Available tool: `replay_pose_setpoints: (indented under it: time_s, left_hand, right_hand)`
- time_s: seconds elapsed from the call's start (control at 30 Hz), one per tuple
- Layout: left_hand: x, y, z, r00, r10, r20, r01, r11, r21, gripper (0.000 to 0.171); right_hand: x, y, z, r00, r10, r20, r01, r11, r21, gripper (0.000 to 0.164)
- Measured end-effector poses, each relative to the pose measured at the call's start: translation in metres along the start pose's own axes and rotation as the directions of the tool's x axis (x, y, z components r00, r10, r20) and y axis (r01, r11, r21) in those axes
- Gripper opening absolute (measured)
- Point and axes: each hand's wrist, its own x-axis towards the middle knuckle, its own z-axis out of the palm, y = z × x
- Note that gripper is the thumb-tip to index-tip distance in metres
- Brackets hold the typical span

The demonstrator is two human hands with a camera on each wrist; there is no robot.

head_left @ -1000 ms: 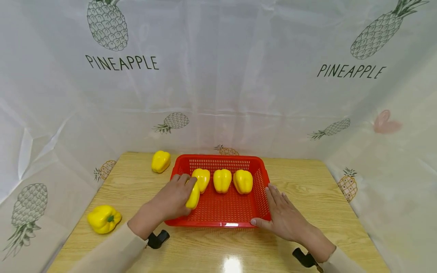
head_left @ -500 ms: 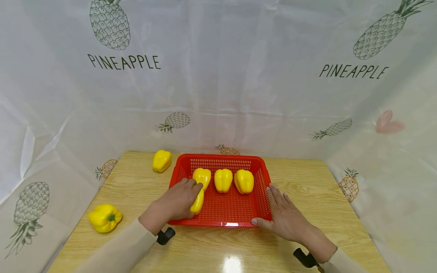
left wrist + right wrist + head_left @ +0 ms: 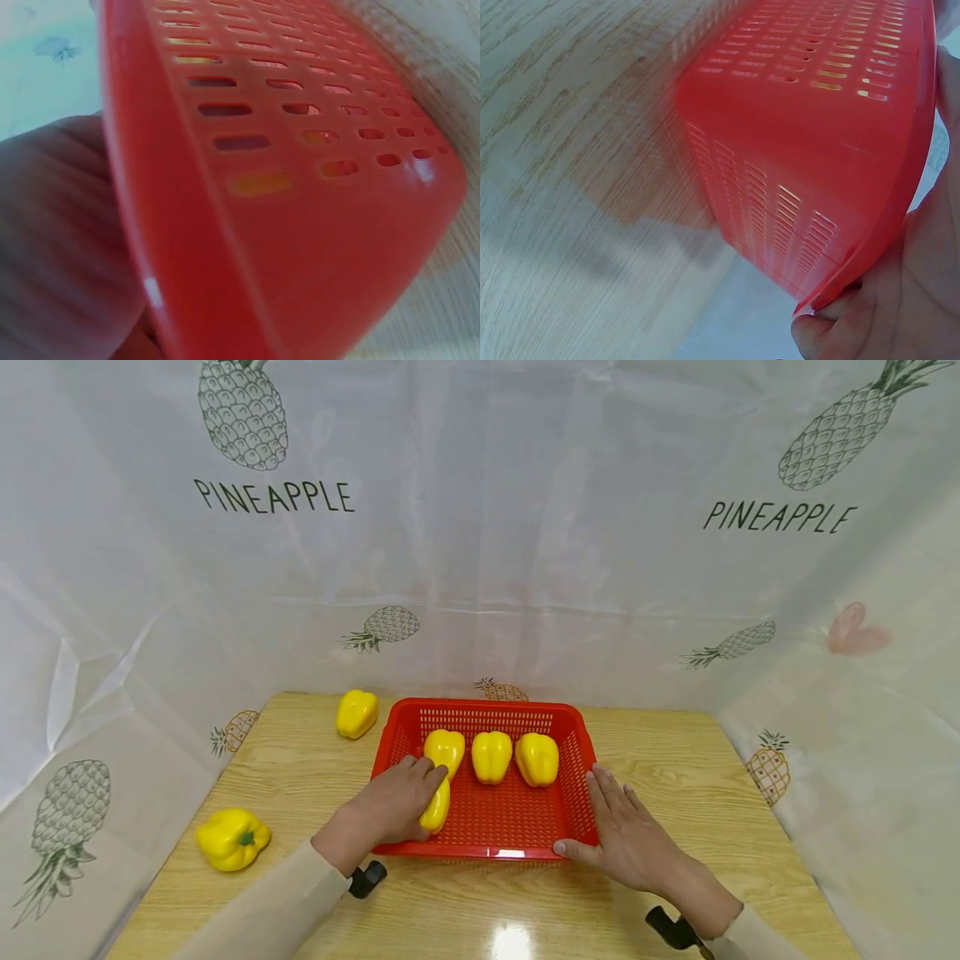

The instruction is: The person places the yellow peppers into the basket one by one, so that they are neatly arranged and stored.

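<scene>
A red plastic basket [image 3: 517, 852] with perforated walls stands on the table. Its back part holds a row of yellow bell peppers: a left one [image 3: 446, 750], a middle one [image 3: 492, 757] and a right one [image 3: 537, 760]. My left hand [image 3: 399, 797] reaches over the left rim and grips another bell pepper [image 3: 436, 807] low in the front left corner; its fingertips are partly hidden. My right hand [image 3: 633, 843] rests with straight fingers along the basket's right rim, thumb on the front right corner. Both wrist views show the basket's outer wall close up, with part of each hand at the rim.
One yellow bell pepper [image 3: 357, 714] lies on the wooden table [image 3: 652, 752] behind the basket's left side. Another bell pepper [image 3: 233, 839] lies at the front left, its green stem turned right. A white pineapple-print sheet [image 3: 525, 543] hangs behind and at both sides.
My left hand has moved slightly right and down, lowering the bell pepper into the basket's front left part. The right hand stays at the basket's right rim.
</scene>
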Motion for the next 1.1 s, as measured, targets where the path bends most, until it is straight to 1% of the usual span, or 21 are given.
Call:
replay_pose_setpoints:
  time_s: [0.13, 0.3, 0.5, 0.67, 0.83, 1.1]
  left_hand:
    - [0.001, 0.0, 0.001, 1.0, 0.0, 0.019, 0.0, 1.0, 0.008, 0.092]
    - [0.001, -0.002, 0.003, 1.0, 0.013, 0.012, -0.013, 1.0, -0.016, 0.09]
    - [0.002, -0.005, 0.008, 1.0, 0.008, 0.012, -0.008, 0.999, -0.044, 0.087]
    - [0.006, -0.004, 0.011, 0.999, 0.014, 0.033, -0.013, 1.0, -0.027, 0.083]
    - [0.008, -0.003, 0.013, 0.998, 0.019, 0.053, -0.02, 1.0, 0.005, 0.085]
    - [0.009, -0.001, 0.014, 0.999, 0.014, 0.052, -0.016, 0.999, 0.028, 0.084]
  right_hand:
    - [0.0, 0.001, 0.001, 1.0, -0.003, -0.003, 0.003, 1.0, -0.004, 0.118]
    - [0.001, 0.001, 0.002, 1.0, -0.004, -0.002, 0.004, 1.0, 0.007, 0.118]
    - [0.001, 0.001, 0.003, 1.0, -0.008, -0.01, 0.008, 1.0, -0.002, 0.117]
    - [0.0, 0.001, 0.002, 1.0, -0.012, -0.016, 0.012, 1.0, -0.004, 0.117]
    - [-0.001, 0.001, 0.002, 1.0, -0.013, -0.02, 0.013, 1.0, 0.0, 0.116]
    - [-0.001, 0.001, 0.002, 1.0, -0.01, -0.02, 0.01, 1.0, 0.005, 0.117]
